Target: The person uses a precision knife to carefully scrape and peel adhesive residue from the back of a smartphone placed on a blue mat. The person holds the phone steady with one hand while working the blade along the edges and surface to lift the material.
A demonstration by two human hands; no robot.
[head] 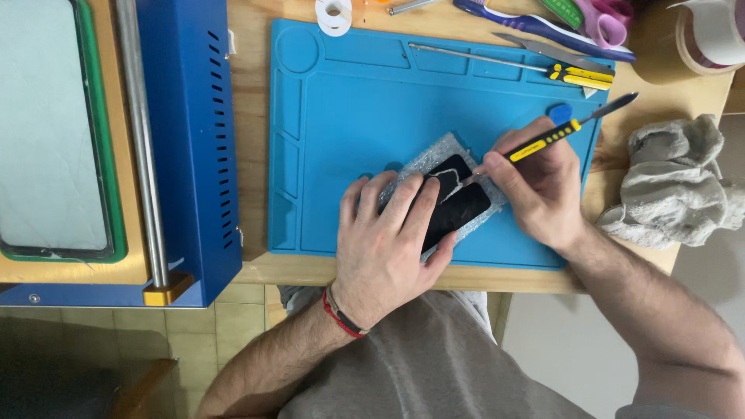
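Note:
A black phone (458, 203) lies face up on a piece of bubble wrap (431, 157) on the blue work mat (349, 116). My left hand (386, 244) presses down on the phone's left part, fingers spread over it. A thin metal tool with a yellow and black handle (547, 138) is gripped by my right hand (537, 186), and its tip rests at the phone's upper right edge, where a pale strip curls up from the glass.
A blue machine with a metal bar (186, 147) and a green-framed plate (54, 132) stands at the left. Along the mat's far edge lie a second yellow-handled tool (578, 76), a blue pick (559, 112), scissors (605, 19) and tape rolls (710, 35). A grey rag (675, 182) sits at the right.

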